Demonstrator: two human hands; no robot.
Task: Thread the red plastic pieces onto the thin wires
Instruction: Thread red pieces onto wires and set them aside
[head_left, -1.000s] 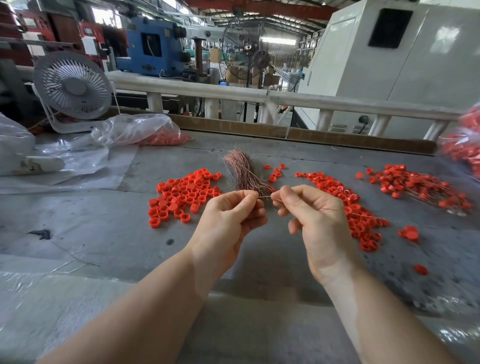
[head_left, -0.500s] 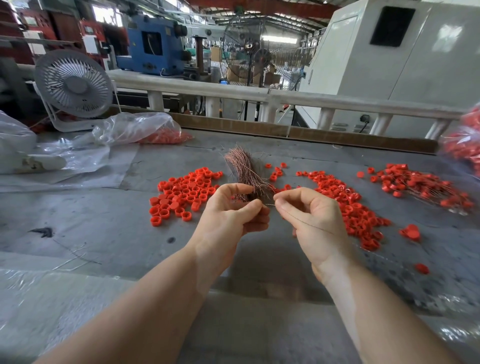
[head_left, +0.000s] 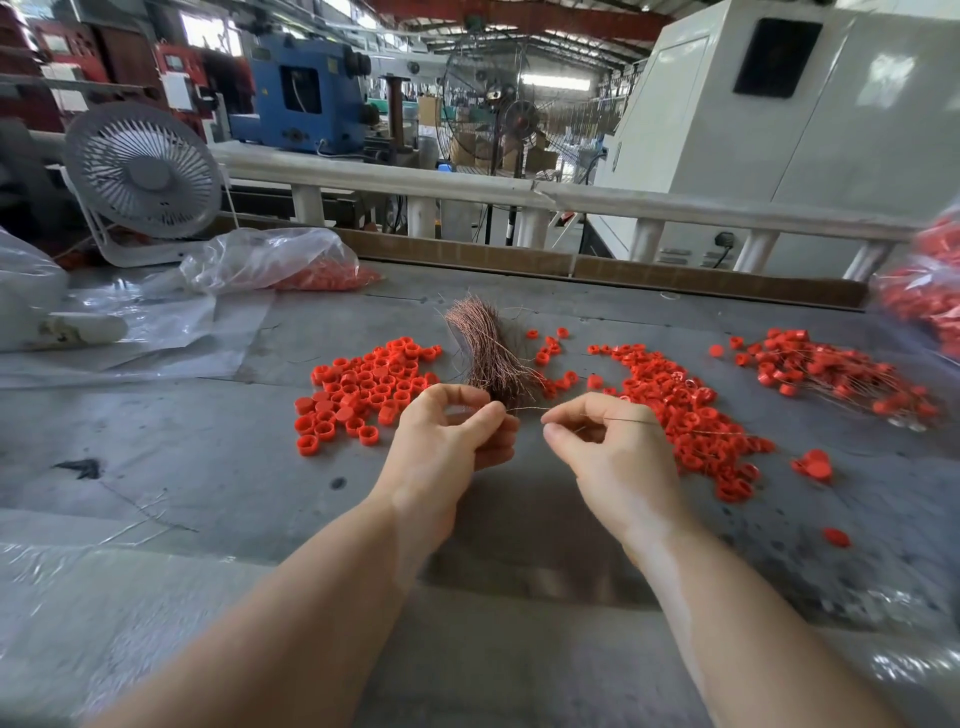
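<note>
So the hands have drifted apart now. A second ago the left hand (head_left: 449, 441) and right hand (head_left: 605, 449) were knuckle to knuckle right at the near end of the coppery bundle of thin wires (head_left: 491, 358), and now there's a clear gap between them with one single thin wire (head_left: 524, 410) stretched across it. The left thumb and forefinger are pinched on one end, the right fingers are curled and pinched further along, and the wire runs on past the right hand toward the right edge of the tabletop (head_left: 208, 467).

My read: one strand just got pulled free of the bundle, so a wire is ready but nothing's on it yet. I can't spot a red piece in either hand.

The loose pile of red plastic ring pieces (head_left: 363, 387) sits left of the bundle, untouched, and a longer scattered band of red pieces (head_left: 685, 410) lies right behind the right hand. The heap of already wired red pieces (head_left: 831, 371) toward the far right looks the same as before.
</note>
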